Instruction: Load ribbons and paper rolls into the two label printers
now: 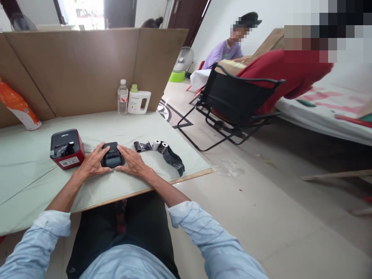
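A small black device (112, 158), which looks like a portable receipt printer, sits on the pale green tabletop (95, 186). My left hand (93, 162) grips its left side, thumb at the front edge and fingers on the top. From the right, my right hand (132, 162) holds it the same way. Left of my hands stands a red and black box-shaped printer (67, 149) with a label on its front. To the right lie two white paper rolls (160, 145), a small black roll (137, 146) and a crumpled black strip (174, 161).
A cardboard screen (87, 69) borders the table's back. Before it stand a water bottle (123, 99), a white jug (139, 101) and an orange bottle (20, 104). Right of the table are a black folding chair (238, 93) with a person in red, and a person in purple (222, 54).
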`<state>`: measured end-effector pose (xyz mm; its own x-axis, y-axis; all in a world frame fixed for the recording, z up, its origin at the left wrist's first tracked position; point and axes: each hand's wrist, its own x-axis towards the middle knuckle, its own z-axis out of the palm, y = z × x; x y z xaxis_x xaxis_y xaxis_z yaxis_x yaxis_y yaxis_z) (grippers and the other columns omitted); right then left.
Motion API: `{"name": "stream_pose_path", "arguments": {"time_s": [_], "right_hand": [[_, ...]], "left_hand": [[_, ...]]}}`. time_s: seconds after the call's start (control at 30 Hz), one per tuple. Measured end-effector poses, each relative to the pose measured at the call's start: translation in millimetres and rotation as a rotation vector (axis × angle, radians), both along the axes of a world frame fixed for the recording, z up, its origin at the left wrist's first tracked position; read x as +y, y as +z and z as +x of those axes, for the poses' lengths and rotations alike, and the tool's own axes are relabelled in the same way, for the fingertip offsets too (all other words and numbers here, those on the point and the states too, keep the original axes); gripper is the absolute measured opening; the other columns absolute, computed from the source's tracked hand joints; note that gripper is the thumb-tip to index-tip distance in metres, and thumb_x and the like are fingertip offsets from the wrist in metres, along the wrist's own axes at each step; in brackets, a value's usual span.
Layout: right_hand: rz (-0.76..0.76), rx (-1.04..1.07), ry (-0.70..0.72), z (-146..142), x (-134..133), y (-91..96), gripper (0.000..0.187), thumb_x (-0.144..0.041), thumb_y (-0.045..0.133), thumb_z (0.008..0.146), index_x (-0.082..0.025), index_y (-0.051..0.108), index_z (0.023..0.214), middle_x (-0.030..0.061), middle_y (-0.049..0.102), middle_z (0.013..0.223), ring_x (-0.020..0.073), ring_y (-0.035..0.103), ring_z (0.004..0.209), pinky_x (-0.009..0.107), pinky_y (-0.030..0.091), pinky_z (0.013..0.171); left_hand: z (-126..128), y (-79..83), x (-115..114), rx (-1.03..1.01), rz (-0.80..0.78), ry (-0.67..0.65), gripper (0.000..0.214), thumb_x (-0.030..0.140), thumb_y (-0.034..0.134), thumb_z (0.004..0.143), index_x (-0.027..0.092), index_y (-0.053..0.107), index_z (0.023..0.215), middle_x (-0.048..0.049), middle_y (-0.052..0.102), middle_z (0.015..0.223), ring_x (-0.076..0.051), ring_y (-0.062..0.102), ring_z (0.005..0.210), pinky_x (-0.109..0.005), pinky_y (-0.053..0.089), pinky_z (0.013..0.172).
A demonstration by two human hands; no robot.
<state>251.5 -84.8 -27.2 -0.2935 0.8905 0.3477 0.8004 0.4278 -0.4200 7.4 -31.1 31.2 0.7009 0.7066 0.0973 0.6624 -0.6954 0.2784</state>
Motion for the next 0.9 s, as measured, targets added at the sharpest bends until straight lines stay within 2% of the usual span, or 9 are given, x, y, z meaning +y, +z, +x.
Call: {"name": "stream_pose_path", "arguments": {"time_s": [0.2,0.37,0.53,0.7,0.9], "right_hand": [[-0.036,-0.012,-0.017,-3.5,0.1,8.3,0.1,-0.054,0.083,0.085,-0.019,0.035,0.165,0.0205,0.045,0.165,0.038,0.05,0.148,0.055,0.043,0.12],[-0.045,-0.029,-0.037,-10.5,-7.6,14.7,0.096,-0.053,0.078,0.089,-0.02,0.032,0.167,0.0213,0.04,0.168,0.0381,0.049,0.148,0.057,0.045,0.116],[-0.058,-0.002,-0.043,-12.3,-5.7,12.2,0.093,-0.054,0.079,0.088,-0.021,0.038,0.164,0.0212,0.042,0.167,0.0374,0.048,0.149,0.057,0.045,0.117],[-0.068,0.059,-0.075,-15.3,-1.5,7.1,0.089,-0.051,0.079,0.089,-0.02,0.04,0.162,0.0216,0.043,0.166,0.0363,0.045,0.152,0.057,0.046,0.117],[-0.04,0.075,-0.086,-22.0,-4.4,5.9,0.089,-0.05,0.078,0.09,-0.018,0.038,0.163,0.0218,0.044,0.165,0.036,0.047,0.15,0.055,0.045,0.118]], "left_hand": [[2.9,-2.7,-1.0,0.003,0.006,0.03,0.102,0.048,0.084,0.074,0.025,0.04,0.163,-0.0176,0.024,0.175,-0.046,0.043,0.152,-0.058,0.049,0.116],[-0.3,-7.3,-2.8,-0.079,-0.043,0.04,0.108,0.049,0.084,0.075,0.02,0.033,0.165,-0.0231,0.016,0.176,-0.045,0.038,0.156,-0.057,0.047,0.117],[-1.2,-12.0,0.5,-0.105,-0.055,0.052,0.105,0.048,0.086,0.074,0.019,0.039,0.163,-0.0248,0.013,0.177,-0.046,0.039,0.155,-0.057,0.048,0.117],[-0.5,-11.1,4.5,-0.102,-0.028,0.048,0.099,0.054,0.084,0.075,0.022,0.044,0.161,-0.022,0.015,0.177,-0.046,0.037,0.156,-0.059,0.045,0.119],[0.7,-9.3,8.5,-0.118,-0.061,0.014,0.112,0.048,0.089,0.067,0.018,0.037,0.162,-0.0249,0.015,0.176,-0.046,0.029,0.16,-0.058,0.04,0.123]]}}
